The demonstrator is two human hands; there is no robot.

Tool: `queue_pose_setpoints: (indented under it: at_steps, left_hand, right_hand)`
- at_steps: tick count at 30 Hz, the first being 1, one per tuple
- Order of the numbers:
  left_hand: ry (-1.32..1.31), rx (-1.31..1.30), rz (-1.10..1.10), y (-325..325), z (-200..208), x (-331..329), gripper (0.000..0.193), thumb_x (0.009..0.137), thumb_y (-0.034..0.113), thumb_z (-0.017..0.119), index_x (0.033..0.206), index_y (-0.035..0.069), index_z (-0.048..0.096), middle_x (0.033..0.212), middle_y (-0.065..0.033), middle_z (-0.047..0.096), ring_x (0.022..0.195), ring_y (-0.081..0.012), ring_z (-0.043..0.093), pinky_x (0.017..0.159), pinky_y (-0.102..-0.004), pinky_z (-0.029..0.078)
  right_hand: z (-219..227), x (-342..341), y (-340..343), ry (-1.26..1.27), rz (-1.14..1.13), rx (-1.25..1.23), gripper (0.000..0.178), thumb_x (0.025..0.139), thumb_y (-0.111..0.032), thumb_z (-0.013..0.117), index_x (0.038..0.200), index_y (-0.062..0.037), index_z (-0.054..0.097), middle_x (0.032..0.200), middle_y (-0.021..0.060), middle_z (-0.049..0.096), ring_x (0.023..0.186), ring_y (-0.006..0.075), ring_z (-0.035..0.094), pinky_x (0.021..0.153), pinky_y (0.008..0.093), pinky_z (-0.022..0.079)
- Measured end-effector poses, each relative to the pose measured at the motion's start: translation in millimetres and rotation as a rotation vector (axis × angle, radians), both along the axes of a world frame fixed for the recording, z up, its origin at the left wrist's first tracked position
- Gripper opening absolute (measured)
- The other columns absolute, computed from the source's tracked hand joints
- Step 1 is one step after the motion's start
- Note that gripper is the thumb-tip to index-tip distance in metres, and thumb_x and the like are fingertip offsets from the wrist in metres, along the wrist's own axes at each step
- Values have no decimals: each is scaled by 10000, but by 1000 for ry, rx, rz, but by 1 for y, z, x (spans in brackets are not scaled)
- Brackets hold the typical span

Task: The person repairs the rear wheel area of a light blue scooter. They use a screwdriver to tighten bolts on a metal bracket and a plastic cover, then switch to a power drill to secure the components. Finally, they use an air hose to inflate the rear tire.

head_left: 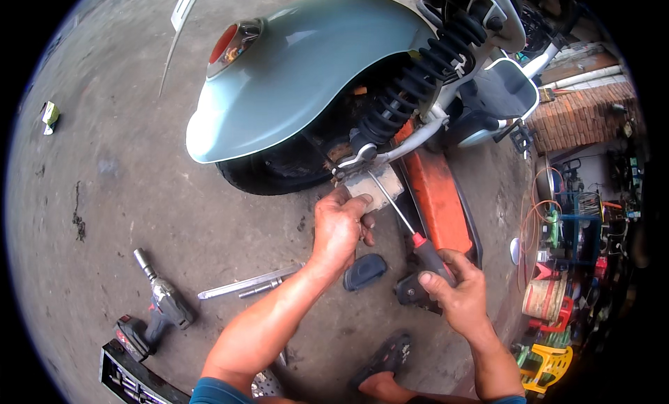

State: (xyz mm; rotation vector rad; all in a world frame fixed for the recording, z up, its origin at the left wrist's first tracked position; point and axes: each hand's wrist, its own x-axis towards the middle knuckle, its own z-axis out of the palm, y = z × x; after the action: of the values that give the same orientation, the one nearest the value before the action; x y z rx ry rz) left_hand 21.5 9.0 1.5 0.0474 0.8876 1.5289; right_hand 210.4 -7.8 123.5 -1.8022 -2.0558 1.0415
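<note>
My right hand (456, 289) grips the black and red handle of a long screwdriver (401, 219), whose shaft slants up to a bracket under the scooter's rear. My left hand (341, 226) is closed on a pale grey box-shaped part (380, 184) just below the black coil spring shock absorber (418, 73). The pale blue rear fender (293, 76) with its red tail light (230, 42) curves over the black rear tyre (272, 171). An orange panel (439, 195) runs beside the screwdriver.
On the concrete floor lie a cordless impact wrench (157, 310), a metal bar with a socket extension (247, 284), and a black footrest pad (366, 270). A tool tray edge (132, 379) sits lower left. Stools, a bucket and a brick wall (582, 111) stand at right.
</note>
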Motion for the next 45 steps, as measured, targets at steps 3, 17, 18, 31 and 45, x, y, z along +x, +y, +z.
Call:
queue_pose_setpoints:
  at_steps: [3,17,18,31,45]
  left_hand:
    - [-9,5,35,-2,6,-1,160,856,59,584,930,-83,575,655,-104,556,453,-118,441,399,-298,442]
    - [20,52,14,1,-6,-5,174,870,68,560,952,-86,563,666,-89,543,466,-109,436,417,-295,458]
    - [34,58,13,1,-7,-6,175,870,69,559,951,-86,563,667,-89,543,467,-108,437,417,-295,459]
    - [64,22,-53,1,-4,-12,192,895,127,571,931,-62,571,646,-78,531,468,-113,427,425,-301,461]
    - [113,93,-786,-73,82,46,505,914,312,662,1250,-10,466,1062,-114,594,968,-216,609,739,-339,527]
  right_hand:
    - [17,0,18,388,-318,-620,421,876,-286,711,1136,28,603,731,117,624,465,118,517,420,227,377]
    - [14,-16,12,-19,114,62,338,861,-194,719,1087,20,587,746,93,617,546,175,611,464,297,454]
    - [23,-21,16,66,-41,-172,325,882,-226,700,1075,10,587,732,83,609,525,153,588,436,282,431]
    - [9,-31,6,-18,150,-225,461,895,-349,687,1110,40,565,767,104,615,533,145,572,499,305,456]
    - [16,-13,44,208,122,-574,485,928,-455,606,988,24,657,876,70,606,776,144,537,701,312,439]
